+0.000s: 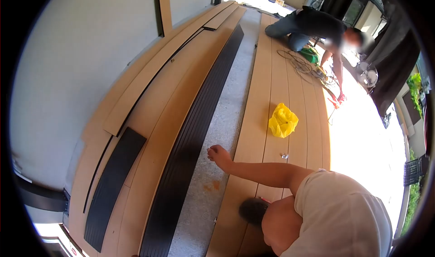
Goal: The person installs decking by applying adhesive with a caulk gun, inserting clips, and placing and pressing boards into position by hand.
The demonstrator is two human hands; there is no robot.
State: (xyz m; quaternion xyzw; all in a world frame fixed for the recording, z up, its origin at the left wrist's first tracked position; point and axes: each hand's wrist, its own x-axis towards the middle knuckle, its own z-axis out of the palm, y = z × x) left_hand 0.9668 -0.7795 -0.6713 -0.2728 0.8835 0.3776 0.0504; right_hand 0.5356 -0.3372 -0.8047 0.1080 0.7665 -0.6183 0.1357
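Neither of my hands can be made out in the head view. A long plank [192, 116] stands tilted on its edge, showing its dark grooved face along a strip of bare concrete [226, 107]. Close by on the right, a co-worker in a beige shirt [344, 211] bends low over the laid boards [256, 107]. This co-worker's hand [219, 157] reaches over the concrete strip, fingers curled; whether it holds anything small cannot be seen.
A yellow plastic bag [283, 121] and small metal pieces [284, 156] lie on the boards. Farther off, another person [317, 28] kneels beside coiled cable [299, 65]. On the left are loose tan boards [154, 80], a short dark board [115, 184] and a wall [86, 53].
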